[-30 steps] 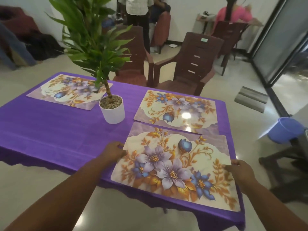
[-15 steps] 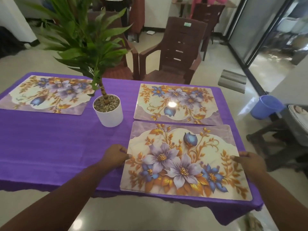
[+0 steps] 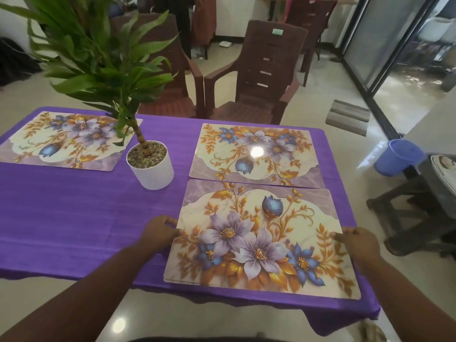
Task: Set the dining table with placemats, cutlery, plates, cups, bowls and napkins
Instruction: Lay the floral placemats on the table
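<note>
Placemats lie on the purple-clothed desk (image 3: 74, 218), and the nearest placemat (image 3: 261, 240), printed with lilac and blue flowers and golden leaves, sits flat between both hands at the desk's near right corner. The left hand (image 3: 159, 230) is at the nearest placemat's left edge, fingers curled and pinching that edge, with the knuckles resting over the purple cloth just beside it. The right hand (image 3: 357, 239) is at the same mat's right edge, thumb laid on the printed surface and fingers curled at the border, so the mat spans the whole gap from one hand to the other. Its near long edge appears doubled, as if more than one mat were stacked, though that cannot be told for certain. Just beyond the nearest placemat, almost touching its far edge, lies a second placemat (image 3: 256, 154) with a bright light reflection on it. A white plant pot (image 3: 151, 170) filled with pebbles stands to the left of the nearest placemat's far corner, its green leaves rising high. A third placemat (image 3: 64, 141) lies farther left of the pot. Two brown plastic chairs (image 3: 259, 77) stand beyond the desk, and a blue bucket (image 3: 397, 156) sits on the floor to the right of the second placemat.
</note>
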